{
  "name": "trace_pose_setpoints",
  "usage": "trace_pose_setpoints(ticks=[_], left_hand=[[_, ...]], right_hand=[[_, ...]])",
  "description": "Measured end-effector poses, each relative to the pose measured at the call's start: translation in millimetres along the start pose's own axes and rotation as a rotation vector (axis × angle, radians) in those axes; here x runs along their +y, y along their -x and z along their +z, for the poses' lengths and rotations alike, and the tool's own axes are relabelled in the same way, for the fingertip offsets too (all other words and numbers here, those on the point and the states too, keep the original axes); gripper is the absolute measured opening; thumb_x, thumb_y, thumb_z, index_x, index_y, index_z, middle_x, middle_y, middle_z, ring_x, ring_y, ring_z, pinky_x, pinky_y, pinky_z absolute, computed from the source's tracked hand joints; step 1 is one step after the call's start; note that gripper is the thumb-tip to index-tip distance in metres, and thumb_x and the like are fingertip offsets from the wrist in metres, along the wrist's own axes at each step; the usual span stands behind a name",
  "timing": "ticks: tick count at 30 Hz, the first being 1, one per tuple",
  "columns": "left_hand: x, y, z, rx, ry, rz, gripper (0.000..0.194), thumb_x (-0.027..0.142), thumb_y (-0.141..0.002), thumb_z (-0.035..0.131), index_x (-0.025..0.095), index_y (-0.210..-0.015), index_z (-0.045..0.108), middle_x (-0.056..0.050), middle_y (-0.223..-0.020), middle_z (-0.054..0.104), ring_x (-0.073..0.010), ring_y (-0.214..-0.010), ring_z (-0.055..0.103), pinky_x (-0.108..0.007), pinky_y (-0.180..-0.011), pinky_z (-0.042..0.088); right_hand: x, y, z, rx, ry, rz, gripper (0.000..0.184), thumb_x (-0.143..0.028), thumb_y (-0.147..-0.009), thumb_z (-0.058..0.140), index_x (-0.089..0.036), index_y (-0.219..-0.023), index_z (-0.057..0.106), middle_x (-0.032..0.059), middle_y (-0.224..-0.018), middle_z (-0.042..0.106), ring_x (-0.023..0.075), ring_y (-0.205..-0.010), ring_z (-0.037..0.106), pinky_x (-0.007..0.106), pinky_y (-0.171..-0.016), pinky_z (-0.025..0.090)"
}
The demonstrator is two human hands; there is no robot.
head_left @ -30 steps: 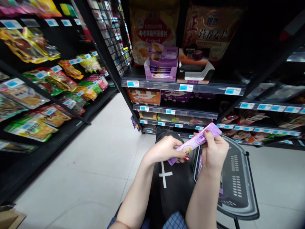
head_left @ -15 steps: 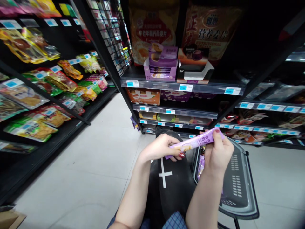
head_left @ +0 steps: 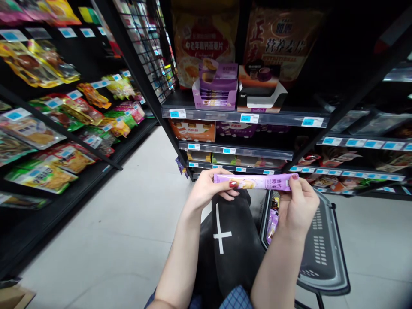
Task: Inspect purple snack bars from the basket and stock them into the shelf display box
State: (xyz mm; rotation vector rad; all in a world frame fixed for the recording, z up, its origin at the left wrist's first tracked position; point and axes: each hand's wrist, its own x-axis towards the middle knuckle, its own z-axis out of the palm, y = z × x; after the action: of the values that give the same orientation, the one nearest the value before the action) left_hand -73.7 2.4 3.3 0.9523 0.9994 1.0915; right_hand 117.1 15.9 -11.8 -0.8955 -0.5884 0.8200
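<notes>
A purple milk tea stick packet [head_left: 254, 182] is stretched nearly level between my two hands, above my black-trousered legs. My left hand [head_left: 209, 187] pinches its left end, the thumb lying across the front. At the other end my right hand [head_left: 298, 201] grips the packet between thumb and fingers. Beyond them, an open purple display box [head_left: 215, 101] on the shelf holds several similar sticks. Below my right forearm stands a grey shopping basket [head_left: 334, 257], with purple packets [head_left: 272, 223] partly visible inside.
A dark open display box [head_left: 262, 96] stands beside the purple one, with large cereal bags [head_left: 206, 47] behind. Lower shelves carry boxed cups [head_left: 193, 131]. On the left, a black rack [head_left: 58, 150] is stocked with bagged snacks. A cardboard box [head_left: 16, 297] lies at the lower left.
The packet has turned from slanting up to the right to nearly level. My left hand has moved up and left, its thumb now on the packet's front; the right hand still holds the other end.
</notes>
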Motion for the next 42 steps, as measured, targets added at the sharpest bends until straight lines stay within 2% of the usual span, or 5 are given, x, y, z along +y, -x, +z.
trace_pose_setpoints(ticks=[13,18,25,30,42], left_hand=[[-5,-3,-3.3,0.004,0.072,-0.012,0.032,0.032,-0.067,0.075,0.009,-0.086,0.065,-0.005,-0.059,0.069,-0.0192,-0.056,0.070,-0.024,-0.050,0.057],[-5,-3,-7.2,-0.047,0.068,-0.011,0.044,0.049,-0.076,0.064,0.008,-0.091,0.071,-0.001,-0.046,0.058,-0.0096,-0.042,0.057,-0.015,-0.035,0.038],[-3,-2,-7.3,0.020,0.079,0.200,0.011,0.021,-0.069,0.073,0.016,-0.079,0.074,-0.008,-0.099,0.072,-0.0145,-0.080,0.066,-0.018,-0.055,0.050],[-4,-3,-7.8,0.113,0.048,0.295,0.028,0.015,-0.061,0.077,0.016,-0.088,0.069,-0.007,-0.109,0.070,-0.0220,-0.106,0.063,-0.026,-0.075,0.056],[0,-3,-6.0,0.262,0.146,0.245,0.031,0.023,-0.062,0.079,0.013,-0.090,0.069,-0.002,-0.079,0.072,-0.0121,-0.070,0.067,-0.021,-0.063,0.058]], right_hand=[[0,0,-1,0.000,0.015,-0.014,0.023,-0.031,-0.057,0.082,-0.015,-0.059,0.065,-0.0041,-0.053,0.056,0.0073,-0.048,0.050,0.021,-0.047,0.043],[-4,1,-4,-0.099,0.068,-0.057,0.022,-0.035,-0.068,0.075,-0.015,-0.068,0.065,-0.0031,-0.059,0.062,0.0026,-0.033,0.039,0.020,-0.035,0.028],[-9,5,-8,-0.292,-0.035,-0.090,0.019,-0.038,-0.073,0.068,-0.020,-0.077,0.067,0.0018,-0.072,0.066,0.0136,-0.064,0.061,0.026,-0.055,0.047],[-10,6,-7,-0.299,-0.093,-0.130,0.014,-0.015,-0.067,0.064,-0.018,-0.080,0.068,0.0023,-0.082,0.065,0.0146,-0.084,0.062,0.030,-0.081,0.048],[-7,4,-4,-0.194,-0.007,-0.150,0.026,-0.008,-0.062,0.070,-0.020,-0.085,0.069,0.0018,-0.090,0.069,0.0159,-0.090,0.064,0.032,-0.085,0.048]])
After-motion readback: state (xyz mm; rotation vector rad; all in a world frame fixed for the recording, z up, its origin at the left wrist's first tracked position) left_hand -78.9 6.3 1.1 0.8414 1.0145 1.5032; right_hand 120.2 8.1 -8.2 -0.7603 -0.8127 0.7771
